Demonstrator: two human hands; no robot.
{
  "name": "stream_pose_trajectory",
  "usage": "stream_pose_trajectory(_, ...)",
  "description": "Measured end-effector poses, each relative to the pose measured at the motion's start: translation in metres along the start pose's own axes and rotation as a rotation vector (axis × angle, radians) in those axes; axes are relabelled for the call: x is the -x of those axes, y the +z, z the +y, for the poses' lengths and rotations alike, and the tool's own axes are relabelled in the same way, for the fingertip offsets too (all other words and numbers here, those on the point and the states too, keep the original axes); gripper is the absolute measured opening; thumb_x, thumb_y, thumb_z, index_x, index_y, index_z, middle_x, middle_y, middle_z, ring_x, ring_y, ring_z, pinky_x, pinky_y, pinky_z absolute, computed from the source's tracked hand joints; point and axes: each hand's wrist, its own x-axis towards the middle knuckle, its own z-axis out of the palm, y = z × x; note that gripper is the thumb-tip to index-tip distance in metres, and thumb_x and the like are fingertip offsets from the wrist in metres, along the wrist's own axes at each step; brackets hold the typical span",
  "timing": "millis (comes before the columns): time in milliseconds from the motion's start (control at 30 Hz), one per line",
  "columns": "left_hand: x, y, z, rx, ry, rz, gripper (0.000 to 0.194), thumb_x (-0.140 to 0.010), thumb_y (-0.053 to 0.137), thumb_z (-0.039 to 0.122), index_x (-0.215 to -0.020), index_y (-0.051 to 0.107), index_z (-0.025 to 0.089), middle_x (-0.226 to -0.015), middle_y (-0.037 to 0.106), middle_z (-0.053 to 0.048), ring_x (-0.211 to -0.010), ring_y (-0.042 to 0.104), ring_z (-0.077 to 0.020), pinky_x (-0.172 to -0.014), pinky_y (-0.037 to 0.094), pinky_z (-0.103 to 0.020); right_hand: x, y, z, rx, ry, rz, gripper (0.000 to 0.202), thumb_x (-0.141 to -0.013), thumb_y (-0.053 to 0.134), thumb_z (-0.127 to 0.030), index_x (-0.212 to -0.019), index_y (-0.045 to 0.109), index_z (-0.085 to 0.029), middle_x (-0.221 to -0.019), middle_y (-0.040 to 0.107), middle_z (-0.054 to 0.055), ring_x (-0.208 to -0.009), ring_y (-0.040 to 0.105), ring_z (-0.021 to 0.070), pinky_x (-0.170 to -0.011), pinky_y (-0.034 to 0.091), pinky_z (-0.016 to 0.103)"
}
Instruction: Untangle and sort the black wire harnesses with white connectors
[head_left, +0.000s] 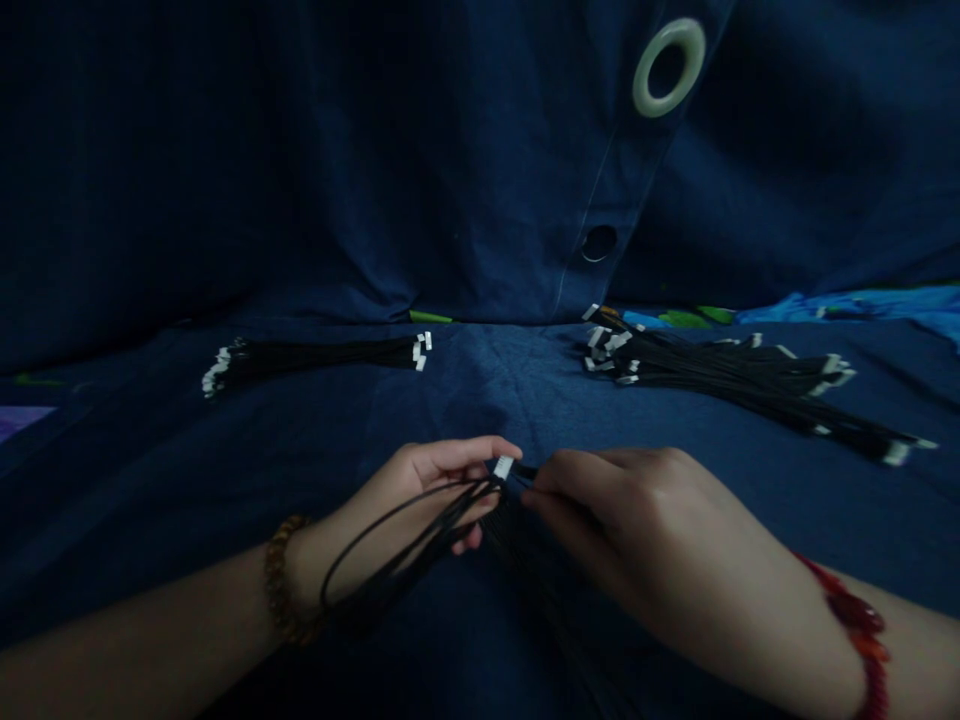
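Note:
My left hand (442, 490) pinches a white plug connector (503, 467) between its fingers, near the middle of the view. Thin black wires (420, 545) run from the connector and loop back over the left palm toward the wrist. Close on the right, my right hand (607, 520) is closed, thumb and forefinger pressed together on a short black wire end (525, 471) beside the connector. More dark wires hang below the hands, blurred and hard to make out.
A neat bundle of black cables (322, 355) with white connectors lies at the left. A looser pile of similar cables (720, 375) lies at the right. Dark blue cloth (480, 400) covers the surface, and a blue curtain with a pale ring (641, 90) hangs behind.

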Motion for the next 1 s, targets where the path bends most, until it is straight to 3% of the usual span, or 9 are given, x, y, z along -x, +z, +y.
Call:
stream_pose_trajectory(100,0.003,0.002,0.003,-0.057,0.015,0.061,0.033,-0.072,0.061,0.021,-0.105,0.059,0.020,-0.071,0.056,0.001,-0.050,0.052,-0.0060,-0.046,0.041,-0.016,-0.001,-0.009,0.006,0.026,0.065,-0.008,0.014,-0.083,0.046,-0.028,-0.075,0.056,-0.022,-0.058,0.057,-0.002,-0.048,0.052,0.0122,-0.046,0.034,0.022)
stream_pose_trajectory(233,0.005,0.003,0.002,-0.058,0.051,0.037,0.033,-0.074,0.060,0.021,-0.107,0.058,0.020,-0.064,0.052,0.003,-0.050,0.050,-0.0064,-0.045,0.040,-0.015,-0.003,-0.020,0.010,-0.049,0.079,-0.041,0.014,-0.081,0.048,-0.029,-0.071,0.057,-0.026,-0.055,0.055,-0.005,-0.045,0.048,0.0100,-0.044,0.031,0.021)
stream_pose_trajectory(433,0.004,0.003,0.000,-0.038,0.058,0.053,0.034,-0.073,0.060,0.020,-0.107,0.056,0.019,-0.066,0.051,0.002,-0.050,0.050,-0.0069,-0.044,0.040,-0.016,-0.002,-0.010,0.001,0.010,0.101,-0.017,0.015,-0.081,0.046,-0.029,-0.072,0.055,-0.022,-0.055,0.055,-0.003,-0.043,0.047,0.0102,-0.042,0.030,0.021)
stream_pose_trajectory(600,0.008,0.006,0.006,-0.086,0.006,-0.003,0.033,-0.075,0.058,0.020,-0.108,0.055,0.018,-0.063,0.051,0.003,-0.050,0.048,-0.0062,-0.045,0.038,-0.014,0.001,-0.003,-0.002,0.008,0.023,0.038,0.015,-0.084,0.044,-0.024,-0.072,0.053,-0.020,-0.057,0.054,-0.002,-0.044,0.047,0.0102,-0.044,0.030,0.022)
stream_pose_trajectory(767,0.009,0.009,0.011,-0.079,-0.064,0.028,0.033,-0.076,0.057,0.017,-0.109,0.055,0.015,-0.057,0.051,0.004,-0.047,0.048,-0.0060,-0.042,0.034,-0.013,-0.002,0.004,0.000,-0.008,0.017,0.037,0.016,-0.085,0.042,-0.022,-0.073,0.052,-0.018,-0.059,0.055,-0.001,-0.048,0.050,0.0111,-0.047,0.032,0.022)
stream_pose_trajectory(1000,0.006,0.003,0.000,-0.007,0.038,0.059,0.034,-0.072,0.061,0.019,-0.105,0.058,0.021,-0.069,0.055,0.002,-0.051,0.051,-0.0058,-0.048,0.041,-0.016,0.000,-0.002,-0.001,0.068,0.003,0.075,0.014,-0.084,0.044,-0.024,-0.076,0.053,-0.019,-0.058,0.056,-0.001,-0.047,0.051,0.0122,-0.046,0.032,0.023)
